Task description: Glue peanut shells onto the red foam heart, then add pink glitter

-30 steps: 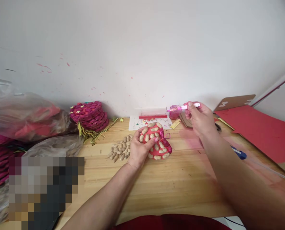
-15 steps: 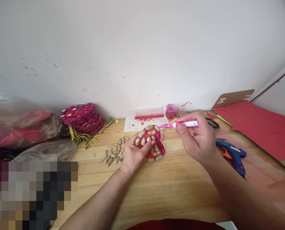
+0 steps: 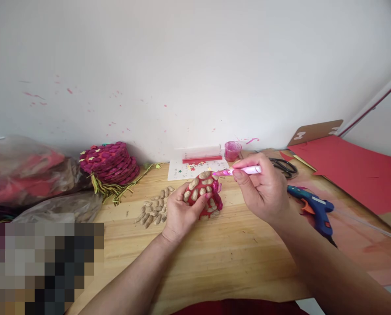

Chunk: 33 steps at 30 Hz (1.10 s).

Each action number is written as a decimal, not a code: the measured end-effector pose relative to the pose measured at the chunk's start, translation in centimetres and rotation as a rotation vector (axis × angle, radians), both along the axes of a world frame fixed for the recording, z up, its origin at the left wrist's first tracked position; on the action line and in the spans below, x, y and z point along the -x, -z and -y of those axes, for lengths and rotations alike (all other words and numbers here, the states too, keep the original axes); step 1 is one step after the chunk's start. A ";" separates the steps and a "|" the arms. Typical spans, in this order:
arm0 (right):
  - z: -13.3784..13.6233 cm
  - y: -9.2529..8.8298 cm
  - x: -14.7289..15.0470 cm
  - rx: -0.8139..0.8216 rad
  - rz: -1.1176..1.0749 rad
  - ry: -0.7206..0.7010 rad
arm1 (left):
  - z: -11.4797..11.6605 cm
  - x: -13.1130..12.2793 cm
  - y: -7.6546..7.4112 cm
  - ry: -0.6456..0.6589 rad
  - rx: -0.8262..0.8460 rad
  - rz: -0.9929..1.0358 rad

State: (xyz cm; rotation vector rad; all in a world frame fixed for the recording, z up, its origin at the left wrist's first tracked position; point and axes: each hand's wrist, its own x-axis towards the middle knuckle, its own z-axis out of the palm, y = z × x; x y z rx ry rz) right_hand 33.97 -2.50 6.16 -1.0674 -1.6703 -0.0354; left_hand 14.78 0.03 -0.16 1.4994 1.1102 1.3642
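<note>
A red piece [image 3: 199,184] covered with peanuts is held up over the wooden table, its right edge coated in shiny magenta. My left hand [image 3: 183,210] grips it from the left, thumb across its front. Pinched in my right hand [image 3: 261,188] is a white brush [image 3: 250,169] smeared with pink; its tip touches or nearly touches a peanut at the upper right of the piece. Behind them stands a small cup of pink paint [image 3: 232,150]. Loose peanuts [image 3: 153,208] lie left of my left hand.
At the back left sits a stack of magenta pieces [image 3: 111,162] with yellow tassels, beside plastic bags [image 3: 27,170]. A paper with stars [image 3: 177,169] lies behind. Rightward are scissors [image 3: 283,168], a blue glue gun [image 3: 320,210] and red sheets [image 3: 356,170].
The view has shifted slightly. My right hand with the brush has moved a little left, and the brush tip is now closer over the peanut at the piece's upper right.
</note>
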 end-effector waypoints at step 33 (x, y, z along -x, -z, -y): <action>-0.4 0.5 -0.7 0.083 -0.203 -0.079 | 0.0 0.5 0.2 -0.036 -0.112 -0.142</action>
